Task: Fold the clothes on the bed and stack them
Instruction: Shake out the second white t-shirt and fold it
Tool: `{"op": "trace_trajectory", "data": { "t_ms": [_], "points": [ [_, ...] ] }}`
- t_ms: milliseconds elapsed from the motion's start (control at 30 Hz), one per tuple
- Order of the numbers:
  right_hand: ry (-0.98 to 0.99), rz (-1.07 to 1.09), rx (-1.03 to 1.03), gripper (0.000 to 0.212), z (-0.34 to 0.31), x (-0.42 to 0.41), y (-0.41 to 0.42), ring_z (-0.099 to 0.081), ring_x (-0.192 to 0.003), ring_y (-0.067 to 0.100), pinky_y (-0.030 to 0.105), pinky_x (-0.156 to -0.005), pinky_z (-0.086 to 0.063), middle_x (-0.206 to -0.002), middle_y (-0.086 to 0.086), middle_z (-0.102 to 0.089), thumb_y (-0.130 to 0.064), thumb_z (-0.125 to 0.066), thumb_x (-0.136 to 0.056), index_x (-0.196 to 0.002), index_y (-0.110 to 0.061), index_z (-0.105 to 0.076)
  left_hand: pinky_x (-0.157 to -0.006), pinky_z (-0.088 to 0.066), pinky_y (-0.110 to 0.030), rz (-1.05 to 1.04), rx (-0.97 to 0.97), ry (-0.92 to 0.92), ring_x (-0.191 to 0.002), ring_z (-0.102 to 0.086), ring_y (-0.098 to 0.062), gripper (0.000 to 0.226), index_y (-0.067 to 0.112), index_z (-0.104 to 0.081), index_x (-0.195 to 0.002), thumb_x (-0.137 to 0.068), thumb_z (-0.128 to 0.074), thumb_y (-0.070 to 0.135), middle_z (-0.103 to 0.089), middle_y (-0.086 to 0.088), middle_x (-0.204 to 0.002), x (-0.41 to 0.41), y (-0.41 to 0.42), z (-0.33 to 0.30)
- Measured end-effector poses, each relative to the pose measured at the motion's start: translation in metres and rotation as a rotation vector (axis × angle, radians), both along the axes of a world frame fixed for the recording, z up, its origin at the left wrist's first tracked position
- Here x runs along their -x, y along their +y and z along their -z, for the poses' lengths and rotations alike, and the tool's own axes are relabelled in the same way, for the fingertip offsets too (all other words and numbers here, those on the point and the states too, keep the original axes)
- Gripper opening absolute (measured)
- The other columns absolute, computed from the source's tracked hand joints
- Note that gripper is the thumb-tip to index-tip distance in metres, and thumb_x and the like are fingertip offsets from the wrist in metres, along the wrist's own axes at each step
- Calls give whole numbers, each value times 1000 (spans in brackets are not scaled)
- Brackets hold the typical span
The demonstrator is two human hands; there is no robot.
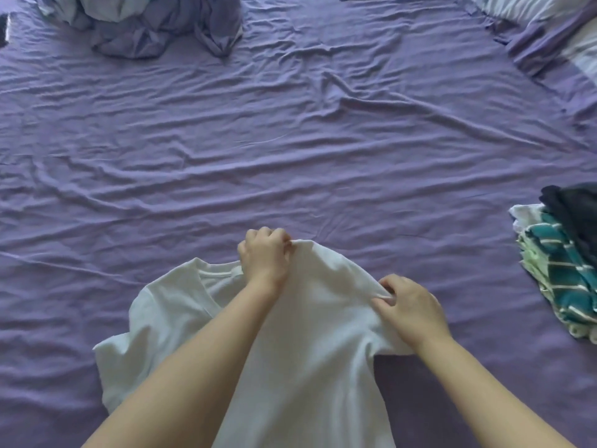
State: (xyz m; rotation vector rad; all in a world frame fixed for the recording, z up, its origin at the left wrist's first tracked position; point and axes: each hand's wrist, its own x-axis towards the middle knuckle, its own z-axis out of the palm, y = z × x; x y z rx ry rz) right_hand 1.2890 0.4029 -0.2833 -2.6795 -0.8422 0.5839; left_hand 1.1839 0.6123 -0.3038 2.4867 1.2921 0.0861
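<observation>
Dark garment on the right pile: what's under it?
Under the dark garment: a teal striped piece, then a white one peeking out left. Lower layers are covered or cut off by the frame.

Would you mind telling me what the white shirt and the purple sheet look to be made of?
White shirt: soft matte knit, likely cotton jersey; it drapes limply where both hands lift it, and its neckband looks ribbed. Purple sheet: thin woven cloth, matte, probably cotton or a blend; it lies in many fine creases.

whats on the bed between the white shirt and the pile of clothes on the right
Nothing: in the head view only bare, wrinkled purple sheet lies between the white shirt and the folded pile at the right edge.
</observation>
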Motion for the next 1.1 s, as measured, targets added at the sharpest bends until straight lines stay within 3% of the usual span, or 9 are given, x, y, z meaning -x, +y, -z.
{"op": "trace_trajectory", "data": {
  "t_ms": [67, 167, 267, 433, 567, 733, 800, 900, 1100],
  "points": [
    [62, 87, -107, 17, 5, -2, -2, -54, -93, 23, 34, -76, -39, -88, -3, -58, -27, -66, -77, -89, -19, -60, -88, -23, -32, -45, -32, -58, -111, -39, -24, 15, 25, -67, -100, -91, -55, 30, -57, 0, -108, -4, 2, -2],
    [237, 200, -187, 50, 3, -4, -8, -53, -105, 19, 39, -92, -43, -107, -3, -58, -28, -73, -73, -119, -22, -54, -97, -23, -37, -27, -118, -100, -117, -35, -26, 22, 23, -66, -107, -85, -62, 24, -54, -5, -118, -2, -13, 1],
    [279, 248, -55, 72, 1, -1, -22, -53, -110, 21, 36, -93, -41, -115, -2, -57, -32, -71, -75, -138, -23, -37, -95, -31, -41, 331, -224, -206, -107, -48, -30, 21, 18, -66, -96, -75, -66, 14, -60, -8, -106, 5, -57, 8],
    [267, 259, -174, 16, 10, 8, -38, -55, -76, 22, 24, -64, -38, -80, -1, -58, -19, -71, -73, -76, -21, -55, -107, -18, -55, 644, -70, 148, -137, -35, -28, 66, 19, -52, -134, -89, -30, 64, -46, -4, -144, 18, -119, 36],
    [341, 387, -485, 25, 4, 9, -35, -54, -77, 17, 25, -66, -39, -84, -1, -58, -11, -71, -77, -81, -19, -49, -105, -12, -60, 622, -67, 221, -143, -14, -24, 90, 18, -34, -145, -82, -12, 80, -27, -6, -154, 16, -100, 39],
    [318, 345, -338, 55, 4, 12, -41, -51, -96, 19, 22, -76, -35, -103, -7, -51, -10, -68, -80, -129, -17, -44, -114, 3, -49, 560, -106, 192, -146, 4, -24, 54, 26, -14, -150, -100, -24, 45, -12, 0, -159, -8, -75, 12],
    [244, 320, -333, 36, 6, 12, -43, -51, -81, 21, 21, -64, -34, -84, -9, -51, -8, -67, -79, -112, -14, -54, -115, 5, -47, 575, -111, 209, -146, 4, -23, 53, 29, -9, -151, -102, -29, 33, -16, 4, -157, -21, -63, 9],
    [120, 345, -379, 22, 8, 7, -41, -40, -64, 18, 24, -55, -26, -69, -1, -43, -8, -69, -78, -72, -8, -47, -114, -5, -40, 655, -169, 213, -131, -29, -25, 38, 31, -46, -134, -96, -45, 36, -48, 2, -132, -42, -48, -1],
    [122, 384, -231, 17, 12, 8, -38, -57, -89, 36, 33, -61, -30, -96, 12, -63, -19, -51, -92, -106, -11, -46, -110, -18, -35, 576, -105, 118, -112, -45, -24, 11, 19, -52, -102, -92, -50, 23, -61, -1, -100, -62, -44, -5]
  ]
}}
